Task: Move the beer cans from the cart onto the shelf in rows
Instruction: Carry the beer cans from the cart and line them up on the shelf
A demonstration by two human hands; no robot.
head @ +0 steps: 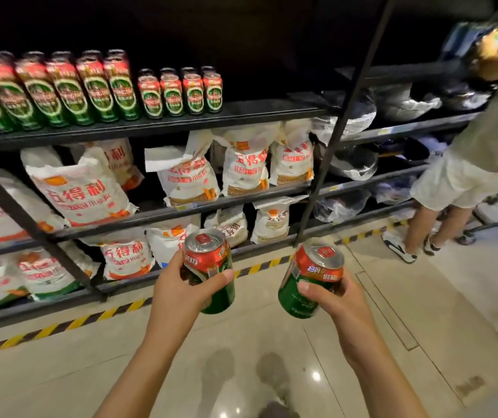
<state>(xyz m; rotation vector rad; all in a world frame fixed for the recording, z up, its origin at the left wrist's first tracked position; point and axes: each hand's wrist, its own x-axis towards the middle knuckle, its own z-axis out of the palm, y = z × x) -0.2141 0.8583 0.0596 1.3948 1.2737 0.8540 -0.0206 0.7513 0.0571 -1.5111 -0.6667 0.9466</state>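
My left hand [181, 285] grips a short red-and-green beer can [211, 267] held upright in front of the lower shelves. My right hand [329, 294] grips a second can of the same kind [308, 282], tilted slightly to the right. On the upper black shelf [241, 114] stand several tall green cans [69, 92] in rows at the left and several short cans [181, 92] to their right. The shelf board to the right of the short cans is bare. The cart is out of view.
White flour bags [78, 188] fill the lower shelves. A slanted black upright [341, 122] separates this bay from one holding pans. Another person [483, 164] stands at the right. Yellow-and-black tape [90, 318] runs along the tiled floor by the shelf base.
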